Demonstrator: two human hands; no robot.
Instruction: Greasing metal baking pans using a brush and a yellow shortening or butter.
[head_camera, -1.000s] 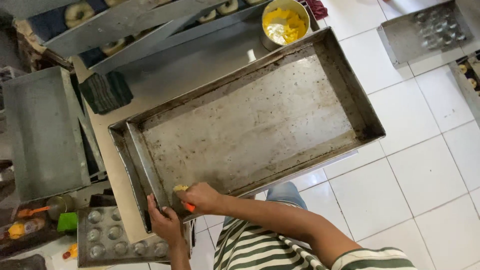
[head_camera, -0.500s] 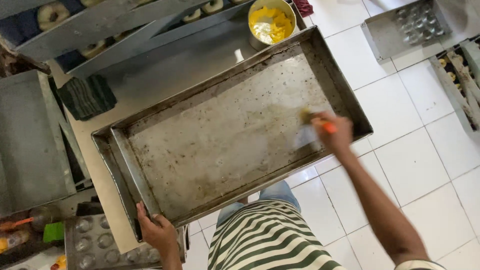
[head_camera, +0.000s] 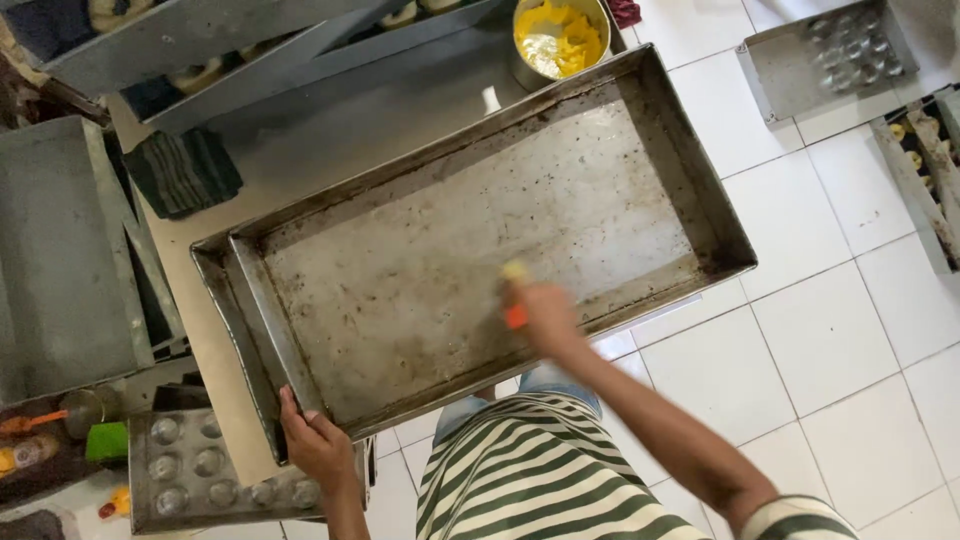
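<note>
A large, stained rectangular metal baking tray lies on a table. My left hand grips its near left corner. My right hand is shut on a small brush with an orange handle, its pale bristles pressed on the tray floor near the front wall. A metal bowl of yellow grease stands just beyond the tray's far edge.
A dark folded cloth lies left of the tray. A muffin mould tray sits below my left hand, another on the tiled floor at the top right. Grey trays stack at the left.
My right hand has swept the brush from the tray's near left corner to its right end and back toward the middle. My left hand stays on the corner.
</note>
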